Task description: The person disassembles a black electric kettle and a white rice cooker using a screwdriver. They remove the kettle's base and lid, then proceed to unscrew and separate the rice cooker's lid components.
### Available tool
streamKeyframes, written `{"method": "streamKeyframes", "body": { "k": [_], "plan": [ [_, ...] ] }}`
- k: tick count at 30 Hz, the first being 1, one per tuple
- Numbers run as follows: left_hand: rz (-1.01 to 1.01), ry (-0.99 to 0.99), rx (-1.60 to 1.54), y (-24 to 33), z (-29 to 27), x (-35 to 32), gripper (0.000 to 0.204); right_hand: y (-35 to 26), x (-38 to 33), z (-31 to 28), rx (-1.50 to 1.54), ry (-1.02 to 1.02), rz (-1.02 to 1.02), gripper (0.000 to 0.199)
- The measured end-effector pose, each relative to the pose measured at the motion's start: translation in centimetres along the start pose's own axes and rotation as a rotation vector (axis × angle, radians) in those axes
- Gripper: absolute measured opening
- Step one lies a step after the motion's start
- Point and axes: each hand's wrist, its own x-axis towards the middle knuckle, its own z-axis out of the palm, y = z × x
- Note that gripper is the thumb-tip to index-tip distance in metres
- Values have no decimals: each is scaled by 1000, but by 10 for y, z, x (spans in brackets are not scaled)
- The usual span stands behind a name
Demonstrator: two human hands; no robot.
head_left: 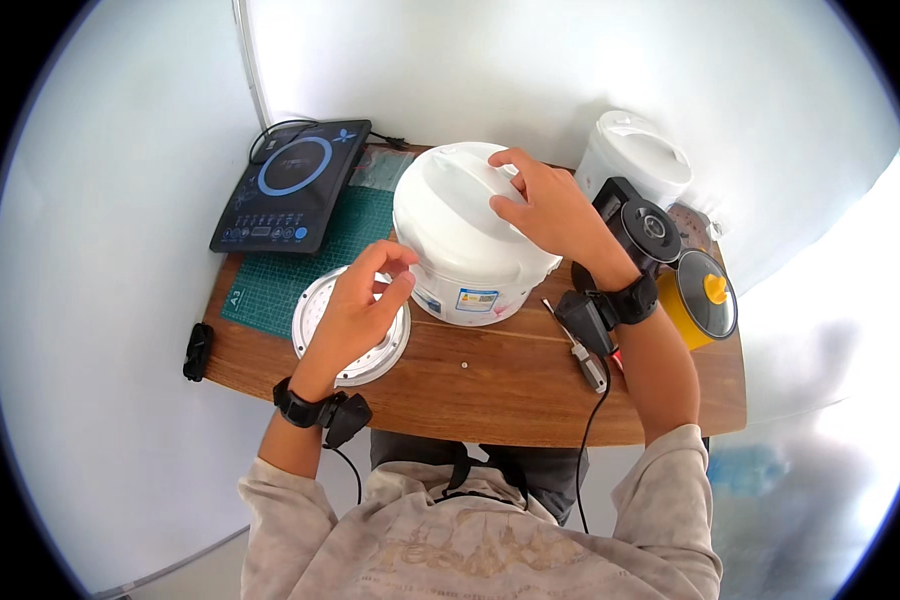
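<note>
Your right hand [550, 210] lies spread on the lid of the white rice cooker [465, 235] at mid-table, gripping nothing; your left hand [360, 305] pinches its lower left side, just above the round metal plate [315, 318]. Likely bulky, smooth, slippery plastic: best held low with both palms. A small rectangular blue-and-yellow sticker [477, 299] sits low on its front; induction hob [290, 185] back left.

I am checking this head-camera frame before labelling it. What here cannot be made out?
- Head view: the left hand covers much of the round perforated metal plate; whether the fingers grip anything is unclear.
- The right hand hides part of the white rice cooker lid.
- The right forearm covers most of the tool lying on the wooden table.
- The small speck on the table is too tiny to identify.
</note>
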Motion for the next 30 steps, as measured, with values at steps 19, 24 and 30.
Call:
{"method": "streamKeyframes", "body": {
  "k": [19,24,30],
  "plan": [
    [-45,125,60,-37,11,19,98,2,-2,31,52,223,-51,37],
    [-57,116,50,-37,10,20,98,1,-1,29,33,245,-87,38],
    [-55,127,64,-40,11,18,101,-5,1,23,75,173,-36,40]
  ]
}}
